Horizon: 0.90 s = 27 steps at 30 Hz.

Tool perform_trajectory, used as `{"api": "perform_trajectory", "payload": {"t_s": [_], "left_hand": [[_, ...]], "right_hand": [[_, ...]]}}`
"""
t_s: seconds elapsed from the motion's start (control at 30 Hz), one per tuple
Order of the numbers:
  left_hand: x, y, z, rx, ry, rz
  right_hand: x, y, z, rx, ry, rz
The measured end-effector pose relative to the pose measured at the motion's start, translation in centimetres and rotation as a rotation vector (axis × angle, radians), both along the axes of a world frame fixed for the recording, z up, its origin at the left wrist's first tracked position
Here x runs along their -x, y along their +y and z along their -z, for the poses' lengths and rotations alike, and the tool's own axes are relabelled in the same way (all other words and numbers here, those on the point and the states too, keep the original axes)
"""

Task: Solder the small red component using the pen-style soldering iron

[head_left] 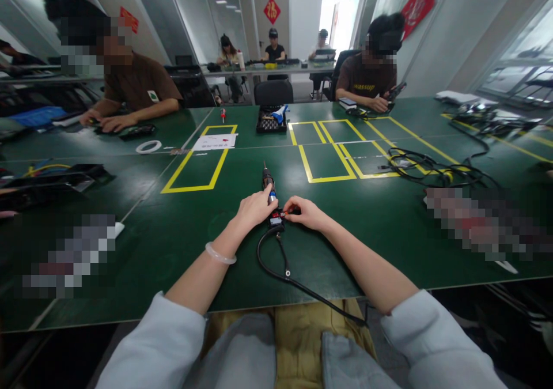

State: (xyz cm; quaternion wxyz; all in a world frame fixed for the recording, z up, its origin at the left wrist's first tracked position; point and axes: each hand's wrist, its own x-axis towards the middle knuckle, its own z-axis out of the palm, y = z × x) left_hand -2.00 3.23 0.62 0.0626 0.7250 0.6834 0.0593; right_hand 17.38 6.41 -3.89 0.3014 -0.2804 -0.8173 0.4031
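A corded power drill (268, 177) lies on the green table in front of me, its slim metal bit pointing away. Its near end is opened up and shows red and grey parts. My left hand (257, 207) is closed on the drill's body from the left, thumb and fingers against it. From the right, my right hand (306, 211) pinches at the opened end; a bit of orange-red shows by the fingertips, too small to name. A black power cord (259, 255) curves from the drill over the table's edge, with a short lead ending in a ring terminal (287, 273) beside it.
Yellow tape rectangles (332, 179) mark the table (173, 250). Farther off are a black case (271, 125), a red screwdriver (223, 115), a white tape roll (148, 146) and a paper sheet (215, 142). Tangled black cables (415, 161) lie right. Co-workers sit across.
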Motion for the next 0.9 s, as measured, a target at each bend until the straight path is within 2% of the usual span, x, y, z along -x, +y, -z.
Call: {"api": "perform_trajectory", "payload": {"t_s": [0.33, 0.43, 0.63, 0.8, 0.9], "left_hand": [[-0.3, -1.2, 0.1, -0.037, -0.024, -0.013], [-0.6, -1.7, 0.2, 0.009, -0.067, 0.019], [-1.1, -2.8, 0.1, 0.018, -0.046, 0.064], [-1.2, -3.8, -0.3, 0.035, -0.033, 0.026], [-0.2, -4.0, -0.3, 0.051, -0.008, 0.007]], "right_hand": [[0.2, -0.2, -0.3, 0.171, 0.074, 0.031], [0.1, -0.1, -0.3, 0.229, 0.121, 0.027], [-0.3, -0.6, -0.7, 0.339, 0.211, -0.073], [-0.4, -1.0, -1.0, 0.313, 0.183, -0.127], [-0.5, -0.8, -0.9, 0.306, 0.17, -0.143]]}}
